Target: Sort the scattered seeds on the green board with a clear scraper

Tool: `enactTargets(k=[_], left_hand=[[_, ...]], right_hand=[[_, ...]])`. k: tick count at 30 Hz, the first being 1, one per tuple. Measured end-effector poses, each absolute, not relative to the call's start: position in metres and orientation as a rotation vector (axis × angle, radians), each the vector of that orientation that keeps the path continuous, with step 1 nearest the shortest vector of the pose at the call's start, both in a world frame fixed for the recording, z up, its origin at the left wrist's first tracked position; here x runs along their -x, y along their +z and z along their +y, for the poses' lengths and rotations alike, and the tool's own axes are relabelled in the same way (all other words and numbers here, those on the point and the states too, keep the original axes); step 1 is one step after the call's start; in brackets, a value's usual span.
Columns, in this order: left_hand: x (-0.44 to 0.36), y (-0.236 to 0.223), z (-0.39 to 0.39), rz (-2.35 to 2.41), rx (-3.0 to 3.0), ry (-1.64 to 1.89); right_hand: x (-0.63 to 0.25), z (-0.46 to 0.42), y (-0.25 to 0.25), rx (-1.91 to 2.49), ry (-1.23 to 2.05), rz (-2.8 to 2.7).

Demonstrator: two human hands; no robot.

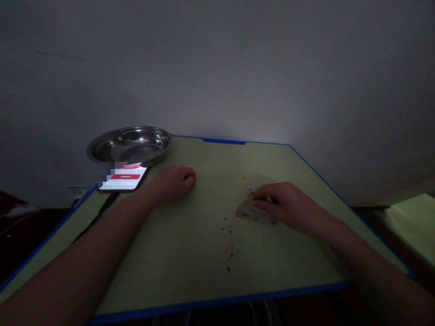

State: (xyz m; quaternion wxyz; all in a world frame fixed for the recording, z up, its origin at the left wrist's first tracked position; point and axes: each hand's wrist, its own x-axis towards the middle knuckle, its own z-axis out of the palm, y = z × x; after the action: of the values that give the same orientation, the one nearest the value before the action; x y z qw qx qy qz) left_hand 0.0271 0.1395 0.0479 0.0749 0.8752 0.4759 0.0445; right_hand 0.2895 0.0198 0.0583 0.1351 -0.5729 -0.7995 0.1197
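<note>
My left hand (174, 183) rests on the table in a loose fist, the thumb against the curled fingers, nothing visible in it. Near its wrist lies a phone (118, 184) with a lit screen. My right hand (283, 203) is closed in a pinch, its fingertips over the upper edge of a clear half-round protractor (249, 212) lying on the table. What the fingertips hold, if anything, is too small and dark to make out. Dark specks dot the protractor, and a small patch of pale, speckled crumbs (252, 188) lies just beyond it.
A shiny steel basin (136, 145) stands at the back left, beside the wall (220, 68). Several dark crumbs (230, 232) are scattered across the middle of the pale green table (176, 253), which has a blue edge. A dark strap or cable (102, 209) runs along the left side.
</note>
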Motion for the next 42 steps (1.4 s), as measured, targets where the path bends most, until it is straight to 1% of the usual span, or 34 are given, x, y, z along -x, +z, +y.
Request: enactTargets(k=[5,12,17,21,25,32,36,39,42], left_hand=[[-0.027,0.048,0.140,1.423,-2.623,0.123],[-0.026,0.047,0.140,1.409,-2.622,0.127],[-0.026,0.047,0.141,1.411,-2.623,0.141],[-0.026,0.048,0.139,1.417,-2.620,0.125],[-0.027,0.049,0.139,1.417,-2.625,0.126],[-0.026,0.048,0.139,1.431,-2.647,0.115],[-0.027,0.050,0.138,1.421,-2.640,0.112],[-0.027,0.050,0.138,1.414,-2.645,0.118],[-0.026,0.049,0.139,1.414,-2.648,0.113]], right_hand=[[-0.297,0.046,0.059,1.708,0.215,-2.315],[-0.302,0.057,0.068,1.702,0.161,-2.211],[-0.292,0.061,0.068,1.741,-0.017,-2.214],[-0.282,0.053,0.062,1.756,-0.163,-2.322],[-0.276,0.029,0.058,1.775,-0.222,-2.394],[-0.285,-0.010,0.064,1.616,-0.151,-2.411],[-0.290,-0.019,0.064,1.622,-0.084,-2.363],[-0.288,-0.028,0.063,1.602,0.031,-2.339],[-0.284,-0.037,0.063,1.563,0.231,-2.266]])
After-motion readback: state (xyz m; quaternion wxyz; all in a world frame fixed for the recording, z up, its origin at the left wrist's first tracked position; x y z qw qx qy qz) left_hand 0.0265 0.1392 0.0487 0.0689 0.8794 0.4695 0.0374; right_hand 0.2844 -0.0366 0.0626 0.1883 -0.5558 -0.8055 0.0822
